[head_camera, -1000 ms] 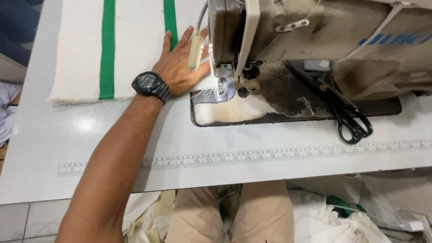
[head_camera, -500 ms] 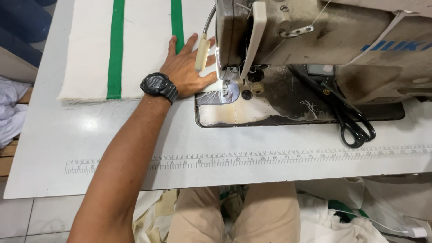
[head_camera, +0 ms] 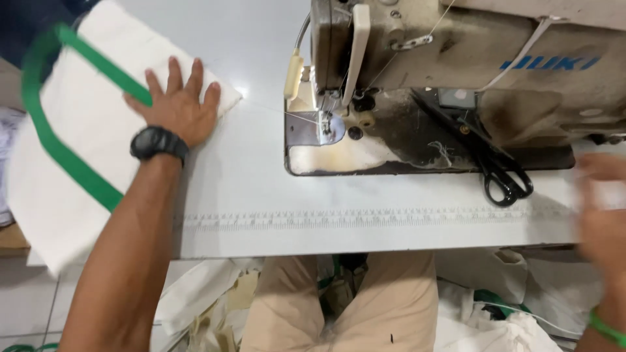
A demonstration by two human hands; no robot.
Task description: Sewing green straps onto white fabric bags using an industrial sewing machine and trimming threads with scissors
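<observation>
My left hand [head_camera: 177, 104] lies flat, fingers spread, on a white cloth piece [head_camera: 72, 156] with green strap bands [head_camera: 62, 153]. The cloth sits turned at an angle on the left of the white table [head_camera: 261, 195], its near corner hanging over the edge. A thin thread [head_camera: 274, 111] runs from the cloth to the needle area [head_camera: 324, 120] of the beige sewing machine [head_camera: 456, 58]. My right hand [head_camera: 603, 215] appears blurred at the right edge, near the table's front; whether it holds anything I cannot tell. A black watch is on my left wrist.
Black scissors [head_camera: 499, 173] lie on the machine bed at the right. A printed ruler strip [head_camera: 365, 218] runs along the table's front edge. White and green fabric scraps [head_camera: 495, 319] are piled below the table beside my legs.
My left hand has slid the cloth away from the needle to the left and rotated it. My right hand has come into view at the right edge.
</observation>
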